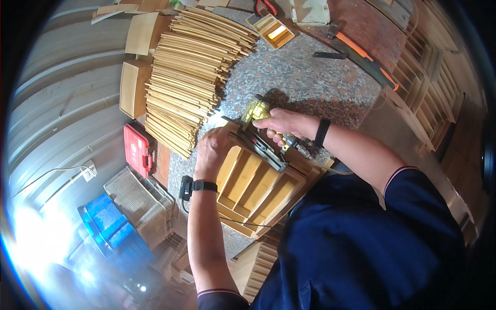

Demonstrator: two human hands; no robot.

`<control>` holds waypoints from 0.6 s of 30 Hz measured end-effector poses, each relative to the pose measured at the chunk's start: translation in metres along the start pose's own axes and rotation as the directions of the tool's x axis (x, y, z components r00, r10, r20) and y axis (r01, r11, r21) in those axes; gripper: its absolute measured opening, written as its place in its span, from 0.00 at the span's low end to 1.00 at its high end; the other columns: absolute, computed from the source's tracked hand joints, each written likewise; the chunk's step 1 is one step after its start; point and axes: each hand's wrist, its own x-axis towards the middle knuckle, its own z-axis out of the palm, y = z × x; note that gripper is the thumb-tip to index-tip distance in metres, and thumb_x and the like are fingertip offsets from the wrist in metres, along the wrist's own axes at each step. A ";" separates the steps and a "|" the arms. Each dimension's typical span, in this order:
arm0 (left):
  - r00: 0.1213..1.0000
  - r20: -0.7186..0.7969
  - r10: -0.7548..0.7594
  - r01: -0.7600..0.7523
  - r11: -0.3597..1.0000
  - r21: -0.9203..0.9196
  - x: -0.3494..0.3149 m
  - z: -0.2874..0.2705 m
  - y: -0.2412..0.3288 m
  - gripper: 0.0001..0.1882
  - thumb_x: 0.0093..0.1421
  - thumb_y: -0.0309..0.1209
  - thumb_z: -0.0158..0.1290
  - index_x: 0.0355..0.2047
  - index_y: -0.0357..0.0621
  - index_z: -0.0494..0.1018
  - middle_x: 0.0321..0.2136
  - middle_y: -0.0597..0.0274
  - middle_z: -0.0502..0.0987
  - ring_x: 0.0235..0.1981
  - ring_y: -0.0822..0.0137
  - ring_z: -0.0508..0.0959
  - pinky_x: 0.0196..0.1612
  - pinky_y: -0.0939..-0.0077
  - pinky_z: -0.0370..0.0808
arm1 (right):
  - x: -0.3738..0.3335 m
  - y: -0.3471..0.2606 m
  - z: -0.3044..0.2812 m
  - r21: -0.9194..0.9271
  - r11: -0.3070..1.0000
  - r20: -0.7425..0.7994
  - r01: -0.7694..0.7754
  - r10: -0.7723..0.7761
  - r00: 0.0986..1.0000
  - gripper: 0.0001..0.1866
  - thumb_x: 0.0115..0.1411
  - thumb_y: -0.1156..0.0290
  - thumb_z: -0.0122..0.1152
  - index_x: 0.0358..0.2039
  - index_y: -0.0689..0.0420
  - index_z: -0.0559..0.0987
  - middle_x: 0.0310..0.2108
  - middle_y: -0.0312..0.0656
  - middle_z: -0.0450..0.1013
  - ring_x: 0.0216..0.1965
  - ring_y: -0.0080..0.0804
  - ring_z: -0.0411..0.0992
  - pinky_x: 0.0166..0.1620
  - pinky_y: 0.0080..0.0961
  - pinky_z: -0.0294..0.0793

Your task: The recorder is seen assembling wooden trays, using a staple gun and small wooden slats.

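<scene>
A yellow air nail gun point(255, 110) with a dark magazine is gripped in my right hand point(281, 123), and an air hose fitting shows at the handle's lower end. Its nose rests at or just above the far rim of a light wooden divided tray point(251, 180); exact contact is hidden. At that tray's far left corner, my left hand point(212, 148) is closed over the edge, its fingertips partly out of sight. Several long compartments in the tray face up toward me.
Many thin wooden strips point(188, 72) lie stacked at the left of the speckled stone tabletop point(294, 72). Beyond are a small box of nails point(273, 32), an orange-handled hammer point(354, 45) and a white tray point(310, 11). A red case point(138, 150) and blue crate point(111, 227) stand left.
</scene>
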 end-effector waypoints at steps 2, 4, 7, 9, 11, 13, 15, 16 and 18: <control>1.000 -0.001 -0.021 0.021 0.999 0.025 -0.002 0.002 -0.006 0.26 0.55 0.31 0.68 0.56 0.54 0.79 0.42 0.57 0.85 0.47 0.52 0.84 0.52 0.59 0.80 | 0.003 -0.002 0.003 0.007 1.000 0.006 0.003 -0.003 1.000 0.16 0.74 0.56 0.61 0.35 0.54 0.71 0.19 0.32 0.64 0.18 0.23 0.64 0.20 0.27 0.71; 0.998 0.018 -0.063 0.062 0.997 0.048 -0.004 0.005 -0.010 0.30 0.56 0.32 0.69 0.60 0.55 0.77 0.42 0.57 0.86 0.46 0.52 0.84 0.51 0.58 0.80 | 0.006 -0.005 0.006 0.017 1.000 0.011 0.006 -0.006 1.000 0.16 0.73 0.55 0.62 0.35 0.51 0.70 0.20 0.30 0.62 0.18 0.21 0.63 0.21 0.26 0.68; 0.999 -0.002 -0.038 0.038 0.997 0.063 -0.007 0.010 -0.018 0.32 0.57 0.33 0.69 0.63 0.54 0.75 0.41 0.56 0.86 0.45 0.53 0.84 0.50 0.59 0.81 | 0.010 -0.008 0.006 -0.007 1.000 -0.002 0.011 -0.011 1.000 0.16 0.73 0.55 0.62 0.35 0.51 0.71 0.19 0.30 0.63 0.18 0.21 0.63 0.21 0.26 0.68; 0.999 -0.018 -0.029 0.030 0.998 0.056 -0.005 0.012 -0.017 0.32 0.57 0.33 0.69 0.62 0.53 0.75 0.41 0.56 0.86 0.44 0.52 0.85 0.49 0.60 0.82 | 0.011 -0.010 0.003 -0.024 1.000 0.018 0.006 -0.005 1.000 0.16 0.72 0.55 0.62 0.35 0.52 0.71 0.20 0.31 0.63 0.18 0.21 0.63 0.21 0.26 0.68; 0.999 -0.035 -0.019 0.021 0.998 0.052 -0.005 0.015 -0.016 0.31 0.57 0.32 0.69 0.62 0.52 0.75 0.40 0.55 0.86 0.43 0.52 0.85 0.48 0.60 0.82 | 0.007 -0.005 0.001 -0.017 1.000 0.021 0.019 -0.019 1.000 0.16 0.72 0.56 0.63 0.35 0.53 0.70 0.19 0.31 0.63 0.19 0.21 0.63 0.21 0.26 0.68; 0.995 -0.093 0.027 -0.019 0.996 0.083 -0.007 0.017 -0.017 0.32 0.57 0.32 0.69 0.62 0.51 0.75 0.40 0.55 0.86 0.43 0.52 0.85 0.46 0.61 0.83 | 0.000 0.001 -0.003 -0.062 0.998 -0.018 0.015 -0.016 1.000 0.16 0.72 0.57 0.63 0.35 0.54 0.70 0.20 0.31 0.63 0.18 0.21 0.62 0.21 0.26 0.68; 0.998 -0.067 0.011 -0.005 0.996 0.090 -0.010 0.016 -0.020 0.31 0.56 0.32 0.70 0.61 0.50 0.76 0.41 0.55 0.86 0.43 0.52 0.85 0.47 0.61 0.83 | -0.014 0.010 -0.004 -0.078 0.997 0.005 -0.003 0.003 1.000 0.14 0.72 0.59 0.63 0.35 0.54 0.71 0.20 0.29 0.63 0.17 0.19 0.63 0.19 0.24 0.68; 0.999 -0.041 -0.001 0.005 0.995 0.098 -0.012 0.015 -0.020 0.31 0.55 0.32 0.70 0.60 0.50 0.76 0.41 0.55 0.86 0.44 0.52 0.86 0.47 0.61 0.83 | -0.025 0.018 -0.006 -0.084 0.996 -0.012 -0.011 0.010 1.000 0.16 0.73 0.59 0.63 0.33 0.55 0.73 0.19 0.29 0.64 0.17 0.19 0.63 0.19 0.25 0.68; 0.999 -0.030 0.013 -0.010 0.996 0.084 -0.010 0.012 -0.014 0.29 0.56 0.31 0.70 0.59 0.49 0.78 0.42 0.55 0.86 0.44 0.52 0.86 0.47 0.61 0.83 | -0.046 0.030 -0.010 -0.076 0.997 -0.024 -0.020 0.018 1.000 0.16 0.73 0.58 0.62 0.33 0.56 0.74 0.19 0.28 0.64 0.17 0.19 0.64 0.19 0.26 0.68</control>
